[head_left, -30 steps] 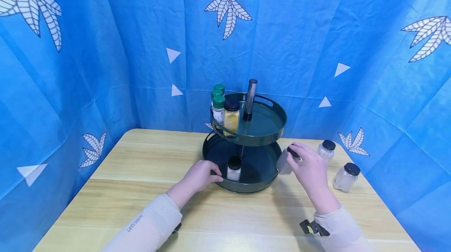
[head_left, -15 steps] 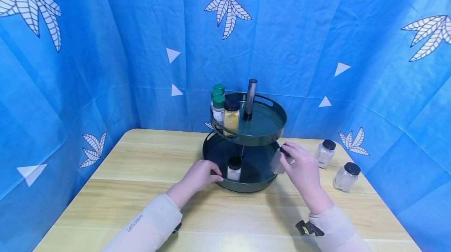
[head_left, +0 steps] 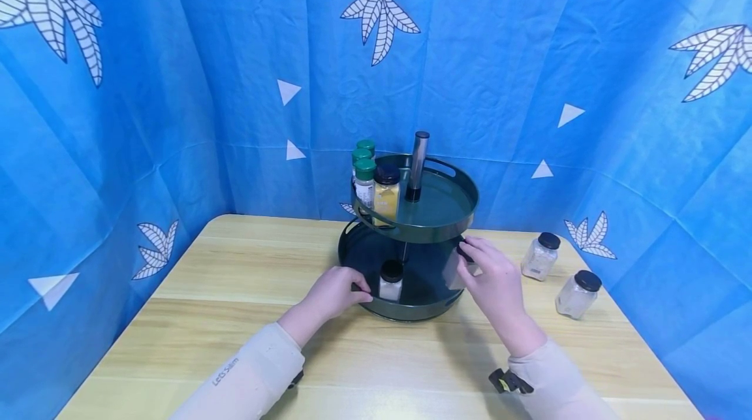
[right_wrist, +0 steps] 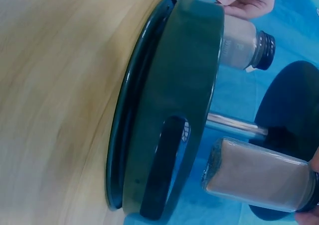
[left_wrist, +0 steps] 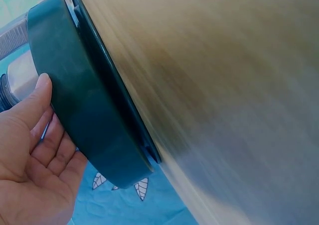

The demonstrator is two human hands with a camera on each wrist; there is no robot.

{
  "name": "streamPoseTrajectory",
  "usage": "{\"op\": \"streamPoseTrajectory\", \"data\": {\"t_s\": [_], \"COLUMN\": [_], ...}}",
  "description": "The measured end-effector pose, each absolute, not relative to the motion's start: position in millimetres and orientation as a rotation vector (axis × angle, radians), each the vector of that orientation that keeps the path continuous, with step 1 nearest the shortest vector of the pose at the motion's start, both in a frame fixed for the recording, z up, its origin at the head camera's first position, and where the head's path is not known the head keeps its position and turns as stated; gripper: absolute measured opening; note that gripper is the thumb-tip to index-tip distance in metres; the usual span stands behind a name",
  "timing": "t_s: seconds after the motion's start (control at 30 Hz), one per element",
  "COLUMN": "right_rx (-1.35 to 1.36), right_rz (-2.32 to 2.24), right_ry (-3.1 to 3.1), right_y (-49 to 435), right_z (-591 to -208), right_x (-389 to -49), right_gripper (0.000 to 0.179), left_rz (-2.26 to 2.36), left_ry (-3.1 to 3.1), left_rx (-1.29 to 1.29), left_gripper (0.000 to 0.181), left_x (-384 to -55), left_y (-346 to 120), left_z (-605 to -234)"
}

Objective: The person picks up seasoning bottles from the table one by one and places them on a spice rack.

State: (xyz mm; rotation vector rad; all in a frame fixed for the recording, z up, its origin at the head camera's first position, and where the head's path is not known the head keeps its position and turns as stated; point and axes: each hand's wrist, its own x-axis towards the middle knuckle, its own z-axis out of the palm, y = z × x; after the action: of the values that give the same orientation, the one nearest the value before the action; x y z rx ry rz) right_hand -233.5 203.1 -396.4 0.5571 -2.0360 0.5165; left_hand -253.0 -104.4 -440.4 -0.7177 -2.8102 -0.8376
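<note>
A dark green two-tier round rack stands on the table. My left hand [head_left: 335, 292] grips the left front rim of its lower tray [head_left: 405, 311], thumb against the rim in the left wrist view. By its black lid, my right hand [head_left: 496, 273] pinches a clear jar of pale powder [right_wrist: 259, 175]. In the right wrist view that jar is above the tray's rim, near the handle slot [right_wrist: 163, 170], apart from the tray. Another black-lidded jar [head_left: 390, 290] stands inside the lower tray, close to my left hand. The right fingertips are partly cut off in the right wrist view.
The upper tray [head_left: 437, 233] carries several green-capped bottles [head_left: 365, 193] and a yellow-labelled jar [head_left: 386, 203]. A metal post [head_left: 417, 162] rises through it. Two black-lidded jars, one farther back [head_left: 540, 258] and one nearer [head_left: 577, 296], stand at the table's right. Blue curtain surrounds the table.
My right hand has carried the jar leftward, from beside the rack to over the lower tray's right edge. The left hand and the rack have stayed in place.
</note>
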Motion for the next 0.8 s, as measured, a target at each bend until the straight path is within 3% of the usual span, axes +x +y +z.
{"op": "streamPoseTrajectory", "data": {"t_s": [0.8], "right_rx": [0.693], "right_rz": [0.472], "right_ry": [-1.985], "right_y": [179], "right_z": [-410], "right_x": [-241], "right_gripper": [0.022], "left_rz": [-0.834], "left_ry": [-2.837], "left_rx": [-0.703], "left_gripper": [0.008], "left_x": [-254], "left_y": [-105], "left_z": [-444]}}
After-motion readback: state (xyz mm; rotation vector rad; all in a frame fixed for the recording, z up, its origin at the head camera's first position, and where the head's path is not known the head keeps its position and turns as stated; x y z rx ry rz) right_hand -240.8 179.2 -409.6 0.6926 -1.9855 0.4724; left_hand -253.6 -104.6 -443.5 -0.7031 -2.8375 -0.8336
